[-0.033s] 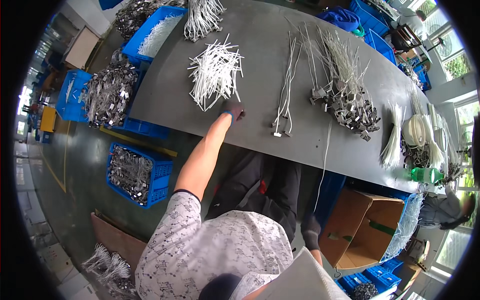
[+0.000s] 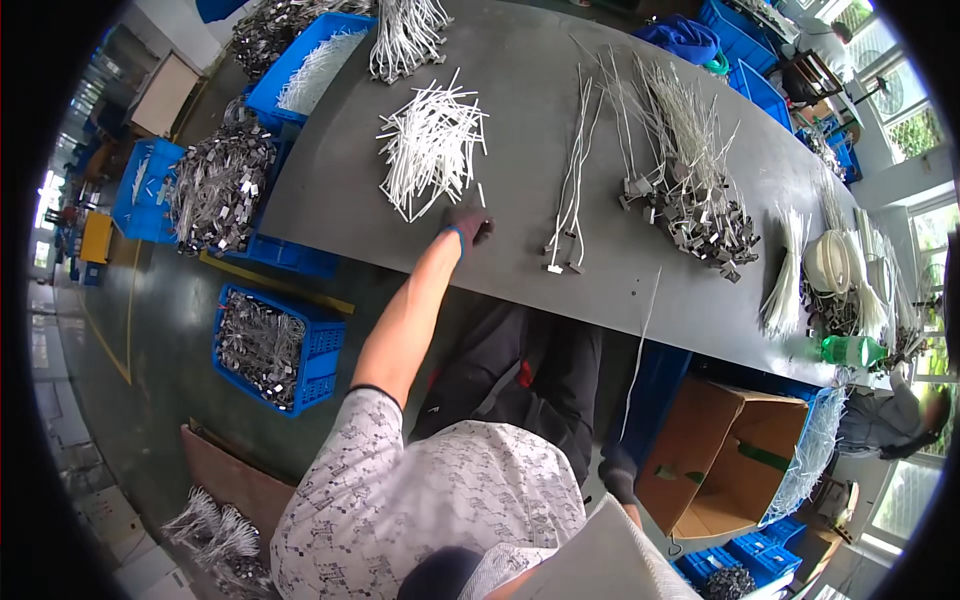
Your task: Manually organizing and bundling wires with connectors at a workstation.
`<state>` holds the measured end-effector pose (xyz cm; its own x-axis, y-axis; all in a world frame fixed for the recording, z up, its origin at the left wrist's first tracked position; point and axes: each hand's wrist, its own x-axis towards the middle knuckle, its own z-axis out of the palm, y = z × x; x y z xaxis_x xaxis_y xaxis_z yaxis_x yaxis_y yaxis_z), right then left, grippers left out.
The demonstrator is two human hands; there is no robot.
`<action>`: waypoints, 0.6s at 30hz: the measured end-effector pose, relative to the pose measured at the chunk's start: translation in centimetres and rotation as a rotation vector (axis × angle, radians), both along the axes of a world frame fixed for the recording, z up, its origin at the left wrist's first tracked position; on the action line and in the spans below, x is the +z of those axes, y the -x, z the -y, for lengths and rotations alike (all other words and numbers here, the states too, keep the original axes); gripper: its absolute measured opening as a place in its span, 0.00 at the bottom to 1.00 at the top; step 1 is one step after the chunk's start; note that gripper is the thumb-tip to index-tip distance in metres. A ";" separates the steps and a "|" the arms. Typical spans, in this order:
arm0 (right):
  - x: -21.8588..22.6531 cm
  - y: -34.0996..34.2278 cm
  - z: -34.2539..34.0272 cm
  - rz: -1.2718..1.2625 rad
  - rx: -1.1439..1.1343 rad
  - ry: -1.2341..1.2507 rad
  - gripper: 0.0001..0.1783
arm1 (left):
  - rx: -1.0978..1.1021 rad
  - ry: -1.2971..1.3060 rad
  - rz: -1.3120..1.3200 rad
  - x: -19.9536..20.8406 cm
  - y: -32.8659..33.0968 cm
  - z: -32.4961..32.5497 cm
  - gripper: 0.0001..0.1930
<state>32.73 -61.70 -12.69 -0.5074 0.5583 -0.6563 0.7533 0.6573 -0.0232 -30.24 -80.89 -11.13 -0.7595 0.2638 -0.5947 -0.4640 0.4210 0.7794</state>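
My left hand [image 2: 467, 224], in a dark glove, is closed at the near edge of a pile of short white tubes [image 2: 430, 145]. One white tube [image 2: 481, 195] sticks up from its fingertips; the grip itself is partly hidden. Low on the right, beside my body, my gloved right hand [image 2: 618, 474] is closed at the lower end of a thin white cable [image 2: 640, 360]. That cable runs up past the table edge, its far end on the tabletop. To the right of the tubes lie a few cables with small connectors [image 2: 566, 240].
A large bundle of connector cables [image 2: 700, 210] covers the table's right part, near a green bottle [image 2: 853, 350]. A cardboard box [image 2: 715, 455] stands below the edge at right. Blue crates [image 2: 275, 350] of parts stand at left. Another person [image 2: 890, 415] is at far right.
My right hand has moved slightly down and toward my body, drawing the cable further off the table. My left hand has shifted slightly nearer, away from the pile.
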 end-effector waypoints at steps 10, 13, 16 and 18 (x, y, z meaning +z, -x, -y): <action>2.7 9.4 0.1 -0.301 0.103 -0.015 0.12 | 0.263 -0.921 0.284 9.6 -15.0 -13.9 0.07; 4.2 11.3 -0.7 -0.222 0.153 -0.003 0.12 | 0.364 -0.974 0.072 13.2 -14.7 -15.4 0.07; 4.3 10.0 -1.1 -0.136 0.149 0.020 0.13 | 0.492 -1.003 -0.154 15.4 -13.7 -15.2 0.07; 3.8 8.9 -1.0 -0.066 0.108 0.003 0.14 | 0.483 -0.954 -0.255 16.1 -13.8 -14.8 0.07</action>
<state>23.79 -60.66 -8.90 -0.6068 0.4967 -0.6206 0.6751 0.7341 -0.0725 -16.40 -66.11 4.98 -0.9781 0.1734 -0.1155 -0.1969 -0.5886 0.7841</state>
